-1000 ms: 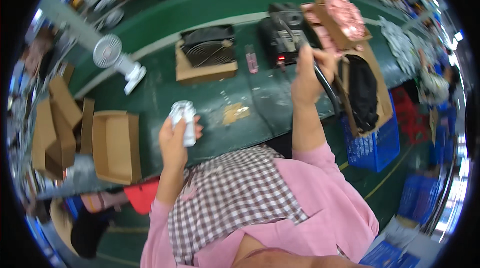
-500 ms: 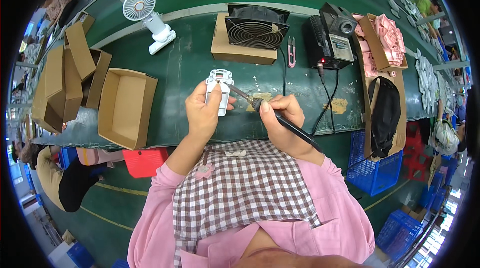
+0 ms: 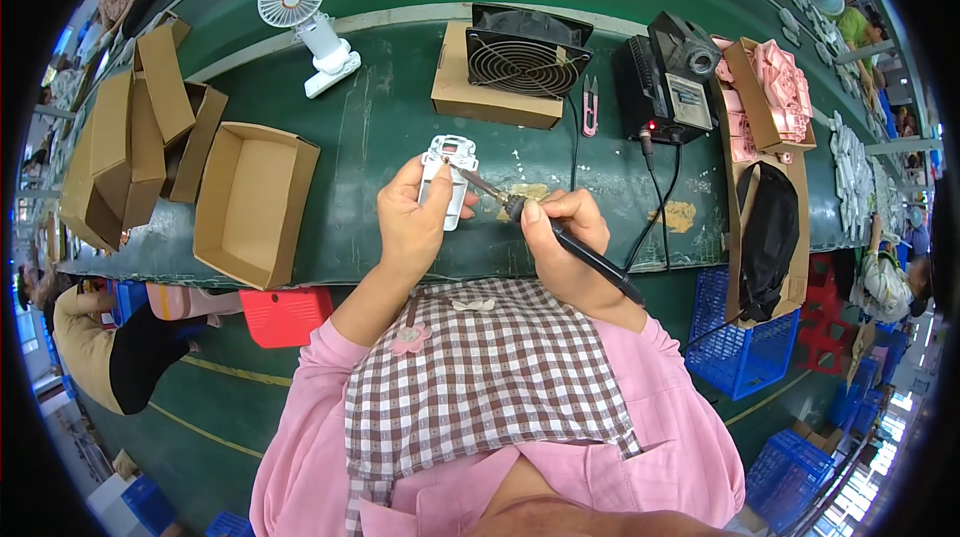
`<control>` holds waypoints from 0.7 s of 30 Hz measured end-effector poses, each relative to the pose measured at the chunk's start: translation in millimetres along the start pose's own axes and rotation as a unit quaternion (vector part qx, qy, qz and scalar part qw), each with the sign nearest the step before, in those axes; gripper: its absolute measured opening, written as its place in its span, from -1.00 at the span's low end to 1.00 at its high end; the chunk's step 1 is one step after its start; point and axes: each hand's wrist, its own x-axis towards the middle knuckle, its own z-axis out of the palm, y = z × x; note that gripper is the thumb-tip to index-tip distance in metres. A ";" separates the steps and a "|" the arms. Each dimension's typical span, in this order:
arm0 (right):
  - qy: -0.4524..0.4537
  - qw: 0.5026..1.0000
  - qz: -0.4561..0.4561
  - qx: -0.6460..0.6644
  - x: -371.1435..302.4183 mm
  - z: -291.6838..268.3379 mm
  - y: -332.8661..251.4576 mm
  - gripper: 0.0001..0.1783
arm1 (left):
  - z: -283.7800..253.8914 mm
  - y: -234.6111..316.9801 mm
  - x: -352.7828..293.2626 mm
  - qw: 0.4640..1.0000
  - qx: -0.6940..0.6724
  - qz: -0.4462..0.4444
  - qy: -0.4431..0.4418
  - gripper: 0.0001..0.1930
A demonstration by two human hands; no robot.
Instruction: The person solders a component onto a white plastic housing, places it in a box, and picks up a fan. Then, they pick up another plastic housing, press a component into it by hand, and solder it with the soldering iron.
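Observation:
My left hand (image 3: 413,214) grips a white plastic housing (image 3: 457,199) over the workbench, thumb laid along its face. A small cut-out with a reddish part shows near the housing's far end. In my right hand (image 3: 568,242) is a soldering iron (image 3: 598,265), held like a pen by its black grip. Its metal tip points left and reaches the housing near my left thumb; whether it touches is too small to tell. Behind the pink scissors, to the right, stands the black soldering station (image 3: 664,87), its red light lit and a cord leading from it.
A black cooling fan (image 3: 528,62) sits on a cardboard box at the back. Pink thread snips (image 3: 590,107) lie beside it. An open carton (image 3: 248,202) and stacked boxes stand left, near a white handheld fan (image 3: 310,32). Pink parts (image 3: 778,87) and a black bag (image 3: 767,237) are right.
The view has shifted slightly, so the bench things sit a little differently. My left hand and the housing appear slightly farther right and tilted; both hands keep their holds.

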 end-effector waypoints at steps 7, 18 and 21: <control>0.001 1.000 0.004 0.011 -0.5 0.6 -0.3 -0.82 | -0.5 1.2 -0.7 1.000 -0.013 -0.003 0.000 -0.78; 0.002 1.000 0.002 0.018 -1.6 2.1 2.2 -0.82 | -2.1 -1.2 -2.3 1.000 -0.008 -0.002 -0.002 -0.78; 0.002 1.000 -0.007 0.016 -1.0 2.3 3.6 -0.82 | -1.4 -0.3 -1.6 1.000 -0.010 -0.003 -0.002 -0.78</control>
